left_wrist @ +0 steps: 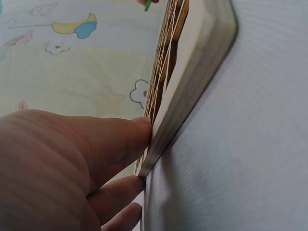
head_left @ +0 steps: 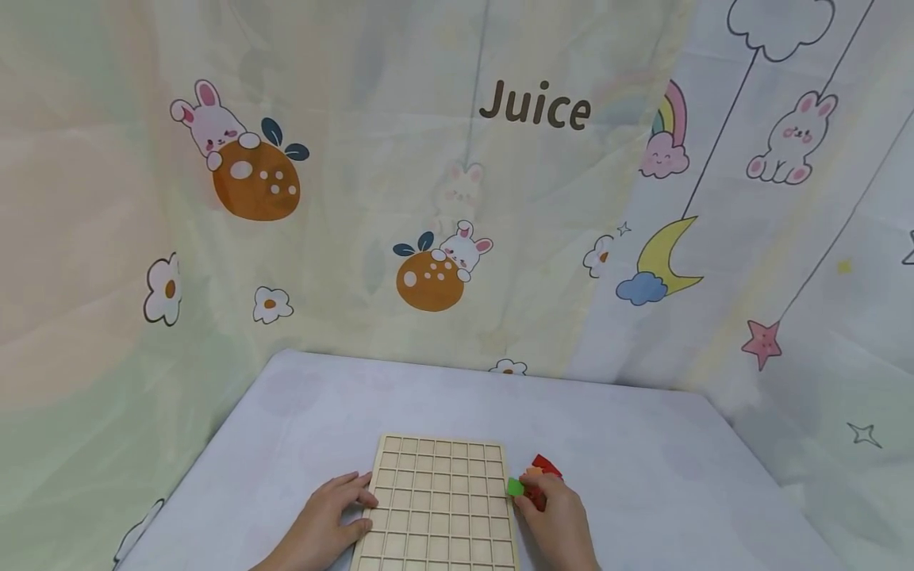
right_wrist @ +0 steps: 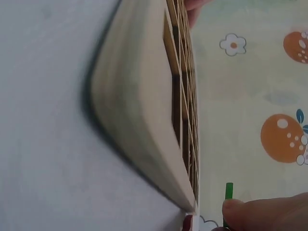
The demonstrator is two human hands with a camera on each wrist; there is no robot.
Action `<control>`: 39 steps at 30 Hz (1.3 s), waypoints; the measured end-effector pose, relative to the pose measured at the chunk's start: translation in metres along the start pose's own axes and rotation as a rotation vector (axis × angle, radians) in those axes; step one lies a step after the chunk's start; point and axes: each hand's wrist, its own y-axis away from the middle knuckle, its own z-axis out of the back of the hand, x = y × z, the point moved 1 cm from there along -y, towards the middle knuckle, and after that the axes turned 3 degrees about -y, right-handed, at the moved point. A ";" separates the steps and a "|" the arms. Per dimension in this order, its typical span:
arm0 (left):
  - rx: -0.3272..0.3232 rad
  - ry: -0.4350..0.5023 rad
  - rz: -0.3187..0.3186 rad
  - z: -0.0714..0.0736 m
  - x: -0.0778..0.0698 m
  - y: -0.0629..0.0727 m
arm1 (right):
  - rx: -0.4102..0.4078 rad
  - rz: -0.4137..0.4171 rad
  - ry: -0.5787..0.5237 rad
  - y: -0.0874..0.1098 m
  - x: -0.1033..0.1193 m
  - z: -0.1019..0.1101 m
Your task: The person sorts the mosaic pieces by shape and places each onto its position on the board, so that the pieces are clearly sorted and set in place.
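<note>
A wooden grid board (head_left: 440, 480) with square compartments lies on the table. At its left edge my left hand (head_left: 334, 511) rests, fingers extended. In the left wrist view the thumb (left_wrist: 139, 132) touches the rim and the other fingertips meet the side. My right hand (head_left: 559, 519) pinches a small thin green square tile (head_left: 516, 487) between thumb and finger, beside the board's right edge. The right wrist view shows that green tile (right_wrist: 229, 191) edge-on, held above the board's level. Red pieces (head_left: 546, 466) and an orange one (head_left: 532, 473) lie by the right hand, partly hidden by it.
A pale cloth covers the table (head_left: 643, 460), which extends beyond the board on both sides. Behind it hangs a printed curtain (head_left: 343, 262) with rabbits, fruit and flowers, and more printed fabric (head_left: 785, 262) on the right.
</note>
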 end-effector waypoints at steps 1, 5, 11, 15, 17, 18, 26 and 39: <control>0.000 0.000 0.002 0.000 0.000 0.000 | 0.014 -0.003 -0.010 0.000 0.001 -0.002; 0.009 -0.002 -0.004 0.000 0.001 0.000 | 0.055 -0.007 -0.037 0.001 0.002 -0.007; 0.004 -0.028 -0.023 -0.002 0.003 0.000 | 0.077 0.014 -0.046 0.003 0.001 -0.011; 0.005 -0.026 -0.023 -0.002 0.003 0.001 | 0.123 0.005 -0.056 0.004 -0.001 -0.012; 0.003 -0.023 -0.024 -0.002 0.002 0.001 | 0.139 0.009 -0.072 0.005 -0.002 -0.012; 0.001 -0.018 -0.020 -0.002 0.002 0.001 | 0.141 0.013 -0.080 0.005 -0.002 -0.012; -0.015 -0.005 0.016 -0.002 0.000 0.000 | 0.136 0.060 -0.068 0.006 -0.004 -0.014; -0.005 -0.020 -0.022 -0.001 0.002 0.000 | 0.197 0.061 -0.049 0.005 -0.002 -0.014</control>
